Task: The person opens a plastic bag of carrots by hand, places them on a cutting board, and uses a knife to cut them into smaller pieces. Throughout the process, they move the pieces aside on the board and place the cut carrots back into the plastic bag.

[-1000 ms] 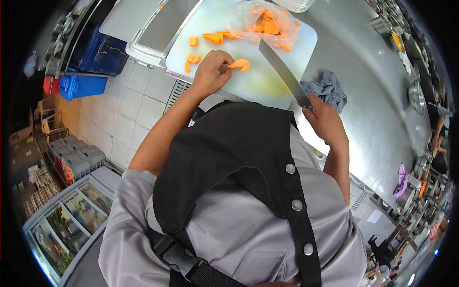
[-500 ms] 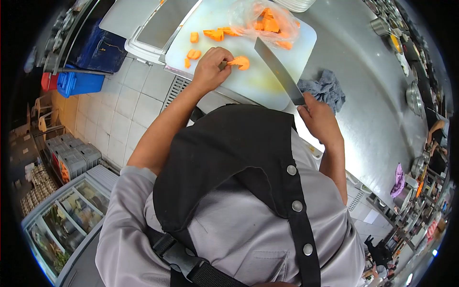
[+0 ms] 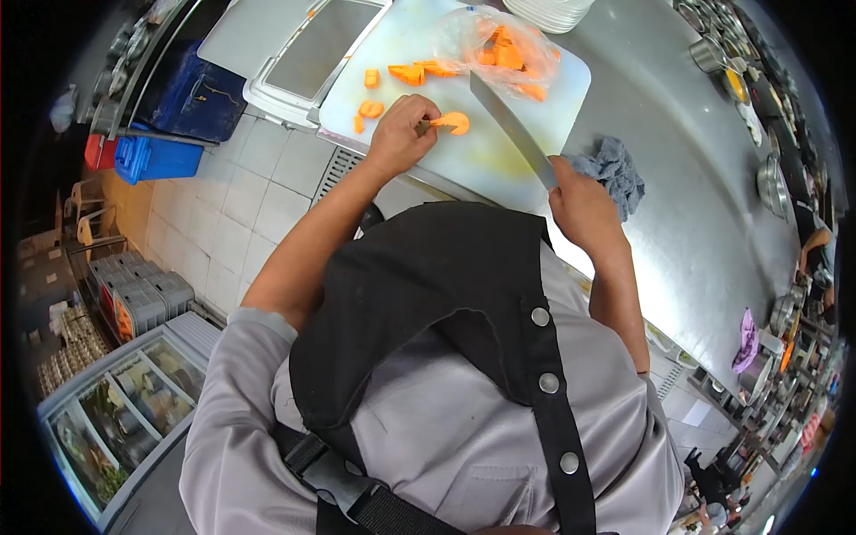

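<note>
My left hand is closed, pinching an orange carrot piece above the white cutting board. In my right hand is the handle of a kitchen knife. Its long blade slants up and left over the board, apart from the carrot piece. Several cut carrot chunks lie on the board beyond my left hand, with smaller bits to its left. At the board's far side rests a clear plastic bag with more orange chunks in it.
A white bin stands left of the board, and stacked white plates sit behind it. On the steel counter to the right lies a crumpled grey cloth. Metal bowls line the counter's far right. Another person's arm shows there.
My right hand with the knife has shifted slightly up and left, so the blade sits closer to the carrot piece. My left hand keeps its pinch. The view has shifted a little.
</note>
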The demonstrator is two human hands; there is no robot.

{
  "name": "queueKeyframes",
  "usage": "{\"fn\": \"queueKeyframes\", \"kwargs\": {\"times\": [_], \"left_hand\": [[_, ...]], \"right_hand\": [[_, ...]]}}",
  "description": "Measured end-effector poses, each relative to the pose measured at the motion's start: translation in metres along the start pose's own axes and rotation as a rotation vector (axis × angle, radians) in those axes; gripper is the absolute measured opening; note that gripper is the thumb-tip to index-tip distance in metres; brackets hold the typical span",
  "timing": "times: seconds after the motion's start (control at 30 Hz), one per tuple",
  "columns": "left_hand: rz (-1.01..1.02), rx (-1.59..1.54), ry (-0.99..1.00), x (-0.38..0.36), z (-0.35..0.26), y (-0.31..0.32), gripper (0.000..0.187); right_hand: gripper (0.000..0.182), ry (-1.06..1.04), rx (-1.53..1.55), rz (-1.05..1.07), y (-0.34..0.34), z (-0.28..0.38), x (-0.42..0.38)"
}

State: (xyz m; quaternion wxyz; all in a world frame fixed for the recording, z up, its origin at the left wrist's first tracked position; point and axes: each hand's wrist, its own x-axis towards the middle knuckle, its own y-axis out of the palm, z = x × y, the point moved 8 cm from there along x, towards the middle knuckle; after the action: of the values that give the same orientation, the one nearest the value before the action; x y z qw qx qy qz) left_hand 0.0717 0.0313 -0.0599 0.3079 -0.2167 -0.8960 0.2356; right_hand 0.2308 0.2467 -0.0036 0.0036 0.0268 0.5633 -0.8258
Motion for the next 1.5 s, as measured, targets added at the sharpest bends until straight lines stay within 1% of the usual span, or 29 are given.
{"fn": "queueKeyframes", "kwargs": {"times": [0.13,0.2,0.3,0.43,0.5,0.63,0.7,0.77,0.8,0.87,0.93,1.0,1.03,1.07,1.1,1.13,1.17,1.2,1.3,1.33,1.4,1.5], "left_hand": [[-0.004,0.013,0.000,0.000,0.002,0.002,0.021],[-0.003,0.018,-0.001,0.000,0.002,0.002,0.021],[-0.001,0.019,-0.023,-0.001,0.004,0.003,0.022],[0.015,0.035,-0.033,0.000,0.004,0.003,0.024],[0.022,0.028,-0.047,0.001,0.003,0.002,0.024],[0.048,0.075,-0.043,-0.001,-0.001,-0.001,0.029],[0.048,0.093,-0.025,-0.002,-0.012,-0.005,0.030],[-0.086,0.005,-0.091,-0.007,-0.024,-0.022,0.027],[-0.082,0.003,-0.092,-0.005,-0.039,-0.030,0.027],[-0.076,-0.077,0.055,0.002,-0.096,-0.056,0.024],[-0.052,-0.141,0.207,0.012,-0.168,-0.087,0.014],[0.072,-0.047,0.411,0.019,-0.242,-0.118,0.005],[0.082,-0.199,0.672,0.015,-0.271,-0.128,0.021],[-0.166,-0.196,0.601,0.003,-0.289,-0.136,0.018],[-0.013,-0.240,0.585,0.002,-0.311,-0.146,0.021],[0.250,-0.059,0.301,0.014,-0.333,-0.145,0.020],[0.505,0.122,0.009,0.016,-0.339,-0.144,0.020],[0.502,0.114,0.009,0.024,-0.348,-0.146,0.020],[0.577,0.406,-0.013,0.036,-0.363,-0.127,0.024],[0.574,0.399,-0.008,0.019,-0.368,-0.133,0.024],[0.566,0.342,0.059,0.029,-0.362,-0.118,0.021],[0.559,0.266,0.163,0.030,-0.356,-0.097,0.017]], "right_hand": [[0.030,-0.009,-0.008,-0.013,0.000,-0.003,0.006],[0.024,0.072,-0.022,0.022,0.000,-0.005,0.009],[0.019,0.106,-0.035,0.044,0.006,-0.009,0.012],[0.018,0.117,-0.032,0.059,0.005,-0.006,0.012],[0.020,0.153,-0.016,0.088,0.010,-0.011,0.012],[0.019,0.154,-0.019,0.088,0.010,-0.009,0.012],[0.017,0.092,-0.059,0.062,0.010,-0.006,0.013],[0.016,0.081,-0.059,0.044,0.010,-0.006,0.011],[0.015,0.070,-0.059,0.026,0.009,-0.005,0.011],[0.014,0.081,-0.056,0.035,0.009,-0.003,0.009],[0.013,0.080,-0.055,0.046,0.007,0.001,0.010],[0.013,0.120,-0.050,0.085,0.008,0.000,0.011],[0.013,0.119,-0.050,0.088,0.009,-0.002,0.011],[0.013,0.096,-0.043,0.072,0.010,-0.004,0.012],[0.014,0.077,-0.038,0.057,0.010,-0.005,0.012],[0.014,0.084,-0.043,0.059,0.010,-0.007,0.012],[0.015,0.084,-0.038,0.069,0.010,-0.007,0.012],[0.016,0.081,-0.033,0.079,0.010,-0.006,0.013],[0.018,0.066,-0.012,0.064,0.011,-0.008,0.013],[0.018,0.071,-0.020,0.063,0.008,-0.011,0.012],[0.019,0.096,-0.020,0.110,0.012,-0.010,0.014],[0.019,0.101,-0.011,0.104,0.012,-0.011,0.015]]}}
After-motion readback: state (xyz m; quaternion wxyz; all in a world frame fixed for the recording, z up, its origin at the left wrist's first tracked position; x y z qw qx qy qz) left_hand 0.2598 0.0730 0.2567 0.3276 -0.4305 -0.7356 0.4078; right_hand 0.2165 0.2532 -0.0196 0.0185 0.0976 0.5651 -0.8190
